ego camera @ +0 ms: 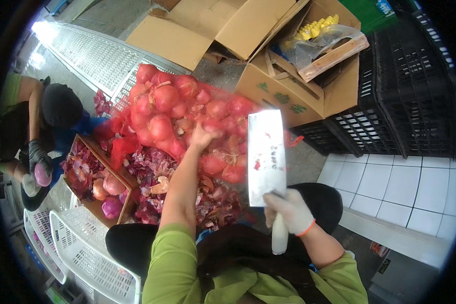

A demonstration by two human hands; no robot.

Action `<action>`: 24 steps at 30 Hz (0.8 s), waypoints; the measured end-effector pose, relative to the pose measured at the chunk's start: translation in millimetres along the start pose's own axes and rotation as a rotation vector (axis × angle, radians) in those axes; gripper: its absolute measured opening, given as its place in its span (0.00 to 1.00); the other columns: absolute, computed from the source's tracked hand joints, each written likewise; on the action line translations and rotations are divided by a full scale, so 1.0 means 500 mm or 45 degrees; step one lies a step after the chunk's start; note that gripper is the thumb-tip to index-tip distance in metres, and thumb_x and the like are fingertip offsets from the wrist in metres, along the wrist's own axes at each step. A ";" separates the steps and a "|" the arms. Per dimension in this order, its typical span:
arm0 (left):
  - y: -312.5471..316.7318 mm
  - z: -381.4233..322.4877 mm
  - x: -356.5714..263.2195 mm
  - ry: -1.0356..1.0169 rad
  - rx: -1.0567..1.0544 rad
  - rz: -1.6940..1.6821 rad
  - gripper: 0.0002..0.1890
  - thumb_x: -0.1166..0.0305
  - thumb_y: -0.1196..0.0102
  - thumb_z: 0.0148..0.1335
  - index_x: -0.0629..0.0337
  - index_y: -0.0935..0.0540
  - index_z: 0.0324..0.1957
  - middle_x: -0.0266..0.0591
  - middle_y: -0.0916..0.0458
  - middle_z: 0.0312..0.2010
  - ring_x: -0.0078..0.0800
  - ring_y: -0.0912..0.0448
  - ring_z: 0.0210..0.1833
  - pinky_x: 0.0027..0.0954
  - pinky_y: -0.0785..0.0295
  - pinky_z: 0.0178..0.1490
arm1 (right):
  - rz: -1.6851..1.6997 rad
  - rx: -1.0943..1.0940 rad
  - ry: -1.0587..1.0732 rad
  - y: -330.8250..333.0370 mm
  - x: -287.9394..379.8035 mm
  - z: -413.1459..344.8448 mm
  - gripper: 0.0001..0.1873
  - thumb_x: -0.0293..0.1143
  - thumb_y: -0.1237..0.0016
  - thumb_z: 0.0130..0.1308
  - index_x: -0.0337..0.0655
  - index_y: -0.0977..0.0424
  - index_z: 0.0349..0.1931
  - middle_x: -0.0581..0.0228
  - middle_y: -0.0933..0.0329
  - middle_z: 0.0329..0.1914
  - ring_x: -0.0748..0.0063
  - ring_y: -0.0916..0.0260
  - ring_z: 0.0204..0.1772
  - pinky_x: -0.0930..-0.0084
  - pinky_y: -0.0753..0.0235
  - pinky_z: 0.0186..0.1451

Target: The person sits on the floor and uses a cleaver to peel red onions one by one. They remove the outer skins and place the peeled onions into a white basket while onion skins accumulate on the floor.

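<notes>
A red mesh sack of onions (163, 98) lies in front of me. My left hand (205, 136), bare, is on the sack's upper side; it is blurred, and whether its fingers grip the mesh or an onion is unclear. In a white glove with an orange cuff, my right hand (288, 212) holds a cleaver (266, 152) by its pale handle, the broad blade pointing away from me to the right of the sack. Purple onion skins (152, 197) lie heaped between my knees and the sack.
At left, a co-worker's gloved hands (38, 163) hold a peeled onion beside a cardboard box (125, 207) of onions and skins. White plastic baskets (95, 262) stand lower left. Beyond the sack are open cartons (281, 98); black crates (414, 95) stand at right, above white tiles (395, 186).
</notes>
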State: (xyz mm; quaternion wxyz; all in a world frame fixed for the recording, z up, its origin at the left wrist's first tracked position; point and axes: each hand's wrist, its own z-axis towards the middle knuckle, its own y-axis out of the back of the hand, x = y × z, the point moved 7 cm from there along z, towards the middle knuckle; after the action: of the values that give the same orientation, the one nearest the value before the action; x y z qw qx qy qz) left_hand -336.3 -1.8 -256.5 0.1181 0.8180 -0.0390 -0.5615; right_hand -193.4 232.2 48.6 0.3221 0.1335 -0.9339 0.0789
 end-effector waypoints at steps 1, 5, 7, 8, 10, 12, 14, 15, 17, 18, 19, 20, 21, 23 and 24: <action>0.007 -0.030 0.015 0.060 0.006 -0.120 0.41 0.67 0.30 0.41 0.64 0.35 0.58 0.48 0.23 0.49 0.37 0.24 0.51 0.34 0.29 0.55 | 0.011 0.008 0.012 -0.001 -0.003 -0.004 0.18 0.37 0.52 0.65 0.31 0.29 0.22 0.60 0.28 0.17 0.71 0.31 0.19 0.74 0.29 0.25; 0.021 -0.204 0.003 0.164 0.153 -1.101 0.34 0.58 0.40 0.54 0.53 0.34 0.63 0.46 0.28 0.58 0.43 0.28 0.59 0.49 0.30 0.59 | -0.136 0.007 0.463 -0.011 0.013 -0.035 0.13 0.34 0.51 0.65 0.32 0.26 0.27 0.64 0.28 0.18 0.73 0.30 0.21 0.76 0.29 0.25; 0.012 -0.319 -0.033 0.249 0.369 -1.689 0.41 0.45 0.38 0.51 0.46 0.36 0.65 0.45 0.32 0.63 0.51 0.31 0.62 0.62 0.32 0.59 | -0.286 -0.155 0.699 -0.016 0.015 -0.041 0.10 0.32 0.50 0.65 0.33 0.23 0.34 0.66 0.24 0.23 0.77 0.28 0.26 0.77 0.29 0.30; 0.014 -0.374 -0.045 0.300 0.324 -1.842 0.45 0.39 0.39 0.48 0.46 0.37 0.66 0.46 0.33 0.64 0.52 0.31 0.63 0.65 0.32 0.57 | -0.315 -0.135 0.894 -0.025 0.023 -0.048 0.10 0.31 0.49 0.65 0.32 0.23 0.36 0.64 0.23 0.25 0.76 0.27 0.28 0.77 0.29 0.32; 0.020 -0.469 -0.089 0.306 0.396 -2.122 0.50 0.32 0.41 0.45 0.44 0.39 0.67 0.46 0.35 0.65 0.55 0.31 0.62 0.70 0.30 0.53 | -0.482 -0.155 1.130 -0.042 0.023 -0.049 0.10 0.31 0.48 0.64 0.32 0.22 0.40 0.60 0.21 0.29 0.72 0.25 0.32 0.76 0.27 0.36; 0.042 -0.539 -0.130 0.241 0.437 -1.959 0.50 0.34 0.40 0.46 0.45 0.41 0.68 0.46 0.36 0.65 0.54 0.31 0.62 0.67 0.30 0.54 | -0.547 -0.130 1.208 -0.061 0.003 -0.041 0.12 0.29 0.47 0.63 0.32 0.22 0.43 0.53 0.19 0.37 0.65 0.21 0.37 0.74 0.25 0.38; 0.085 -0.599 -0.163 0.068 0.336 -1.602 0.51 0.40 0.35 0.45 0.51 0.42 0.68 0.46 0.35 0.65 0.49 0.32 0.64 0.59 0.32 0.61 | -0.853 -0.193 1.537 -0.090 -0.005 -0.065 0.12 0.32 0.44 0.59 0.38 0.20 0.42 0.54 0.20 0.30 0.58 0.21 0.32 0.67 0.25 0.34; 0.105 -0.621 -0.184 -0.051 0.279 -1.449 0.52 0.45 0.33 0.45 0.54 0.43 0.68 0.46 0.35 0.65 0.46 0.32 0.65 0.54 0.34 0.64 | -1.088 -0.233 1.650 -0.108 -0.014 -0.074 0.12 0.33 0.43 0.58 0.40 0.20 0.42 0.55 0.21 0.27 0.56 0.22 0.30 0.65 0.25 0.32; 0.133 -0.671 -0.200 -0.044 0.252 -1.379 0.51 0.58 0.30 0.41 0.58 0.42 0.68 0.45 0.32 0.62 0.41 0.32 0.65 0.48 0.38 0.68 | -1.086 -0.118 1.702 -0.131 -0.030 -0.079 0.13 0.34 0.42 0.57 0.43 0.20 0.42 0.55 0.22 0.25 0.54 0.23 0.28 0.63 0.26 0.29; 0.147 -0.694 -0.205 -0.053 0.220 -1.359 0.49 0.60 0.30 0.40 0.59 0.40 0.65 0.46 0.31 0.59 0.41 0.31 0.63 0.46 0.36 0.66 | -1.077 -0.050 1.697 -0.144 -0.037 -0.080 0.13 0.35 0.42 0.56 0.44 0.20 0.42 0.56 0.22 0.23 0.53 0.24 0.27 0.63 0.26 0.28; 0.160 -0.716 -0.208 -0.072 0.192 -1.350 0.46 0.62 0.30 0.39 0.61 0.38 0.63 0.46 0.30 0.57 0.40 0.30 0.61 0.44 0.35 0.65 | -1.095 0.008 1.722 -0.157 -0.044 -0.086 0.13 0.35 0.42 0.56 0.45 0.20 0.42 0.56 0.22 0.23 0.54 0.24 0.27 0.63 0.26 0.28; 0.173 -0.733 -0.206 -0.082 0.133 -1.335 0.46 0.63 0.30 0.39 0.60 0.37 0.62 0.46 0.29 0.56 0.39 0.30 0.61 0.43 0.35 0.64 | -1.104 0.067 1.730 -0.167 -0.047 -0.090 0.13 0.35 0.42 0.56 0.46 0.20 0.42 0.56 0.23 0.23 0.54 0.24 0.27 0.62 0.27 0.28; 0.185 -0.745 -0.205 -0.107 0.083 -1.330 0.45 0.64 0.30 0.38 0.60 0.37 0.61 0.46 0.29 0.56 0.39 0.30 0.60 0.42 0.34 0.64 | -1.114 0.123 1.738 -0.176 -0.049 -0.095 0.12 0.35 0.42 0.57 0.46 0.20 0.42 0.56 0.23 0.23 0.55 0.24 0.26 0.62 0.27 0.28; 0.206 -0.759 -0.204 -0.171 0.034 -1.322 0.43 0.68 0.32 0.38 0.59 0.35 0.60 0.44 0.27 0.54 0.38 0.28 0.58 0.38 0.34 0.62 | -1.212 0.088 1.917 -0.188 -0.049 -0.121 0.14 0.32 0.43 0.55 0.48 0.20 0.44 0.56 0.24 0.21 0.56 0.25 0.24 0.62 0.29 0.26; 0.215 -0.761 -0.195 -0.125 -0.002 -1.251 0.42 0.69 0.32 0.38 0.58 0.34 0.60 0.44 0.27 0.53 0.37 0.28 0.57 0.37 0.33 0.62 | -1.235 0.098 1.944 -0.190 -0.050 -0.129 0.15 0.31 0.43 0.55 0.49 0.21 0.45 0.56 0.24 0.21 0.56 0.25 0.24 0.62 0.29 0.26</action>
State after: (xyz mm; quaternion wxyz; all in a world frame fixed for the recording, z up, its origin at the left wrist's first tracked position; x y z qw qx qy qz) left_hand -11.7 -29.8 -12.5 -0.1619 0.7122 0.3464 -0.5888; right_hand -108.4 161.6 88.9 0.8473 0.4343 -0.3040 0.0329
